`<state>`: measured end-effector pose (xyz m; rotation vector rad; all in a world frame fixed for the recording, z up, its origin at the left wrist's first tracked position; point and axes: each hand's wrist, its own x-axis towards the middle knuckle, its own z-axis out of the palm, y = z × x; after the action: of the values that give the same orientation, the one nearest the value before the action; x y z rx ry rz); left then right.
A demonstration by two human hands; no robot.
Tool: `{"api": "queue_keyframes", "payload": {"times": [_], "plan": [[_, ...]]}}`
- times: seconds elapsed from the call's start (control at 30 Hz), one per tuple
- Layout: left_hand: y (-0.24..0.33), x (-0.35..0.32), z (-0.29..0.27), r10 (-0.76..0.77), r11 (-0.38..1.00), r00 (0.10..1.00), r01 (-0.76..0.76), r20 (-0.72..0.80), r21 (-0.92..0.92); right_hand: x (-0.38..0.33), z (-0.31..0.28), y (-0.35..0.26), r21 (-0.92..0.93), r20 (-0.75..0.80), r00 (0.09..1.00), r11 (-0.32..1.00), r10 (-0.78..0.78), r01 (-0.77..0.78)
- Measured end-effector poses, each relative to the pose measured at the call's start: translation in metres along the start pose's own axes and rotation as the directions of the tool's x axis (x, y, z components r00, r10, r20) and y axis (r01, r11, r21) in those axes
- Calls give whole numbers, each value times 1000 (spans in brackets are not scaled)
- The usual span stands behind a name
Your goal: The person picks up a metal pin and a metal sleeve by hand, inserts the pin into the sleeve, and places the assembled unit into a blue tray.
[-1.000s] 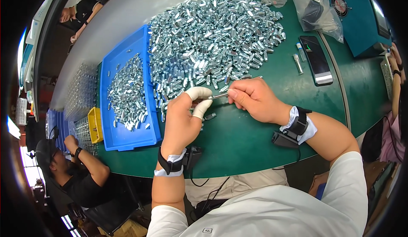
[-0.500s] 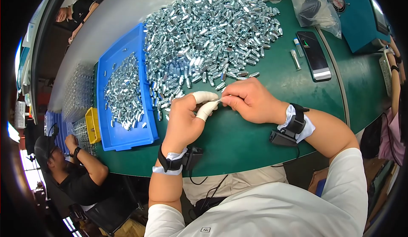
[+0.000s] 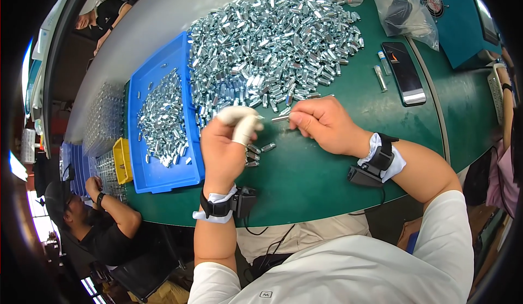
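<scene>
My left hand [image 3: 224,148], with white covers on thumb and index finger, is closed in a pinch. It is slightly blurred, and what lies between its fingertips cannot be made out. Beside and partly under it, several long silver hex nuts [image 3: 268,147] lie on the green table. A short gap to the right, my right hand [image 3: 324,124] pinches a thin metal rod [image 3: 280,118] that points toward the left hand. Beyond both hands spreads a large heap of silver hex nuts [image 3: 272,47].
Left of the heap, a blue tray [image 3: 163,185] holds a smaller pile of nuts. A yellow bin [image 3: 123,159] and clear plastic racks [image 3: 103,116] stand farther left. To the right lie a phone [image 3: 403,72], a metal cylinder [image 3: 380,79] and a plastic bag [image 3: 406,15]. Two people sit at the left.
My hands have come apart from touching fingertips, the left moving left. The rod now shows in my right fingers, and several nuts have come into sight beside my left hand.
</scene>
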<state>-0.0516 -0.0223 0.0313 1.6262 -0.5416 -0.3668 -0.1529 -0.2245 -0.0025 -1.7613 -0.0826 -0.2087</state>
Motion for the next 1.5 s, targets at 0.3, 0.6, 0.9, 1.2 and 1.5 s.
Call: {"api": "queue_keyframes", "payload": {"times": [0.3,0.6,0.9,1.2,1.5], "plan": [[1,19,-30,-110,945,880,-52,-462,-324,0,-1,-2,62,-10,998,996,65,-64],[-16,21,-16,205,488,947,-317,246,813,2,2,-5,69,11,999,996,47,-48],[-3,9,-7,5,996,989,-19,148,92,-1,1,-3,94,-29,997,993,68,-65],[1,6,2,216,939,939,-274,267,206,0,-2,0,66,-6,999,997,47,-47],[1,5,3,236,908,933,-311,271,281,-1,0,0,41,-6,1000,999,22,-21]]}}
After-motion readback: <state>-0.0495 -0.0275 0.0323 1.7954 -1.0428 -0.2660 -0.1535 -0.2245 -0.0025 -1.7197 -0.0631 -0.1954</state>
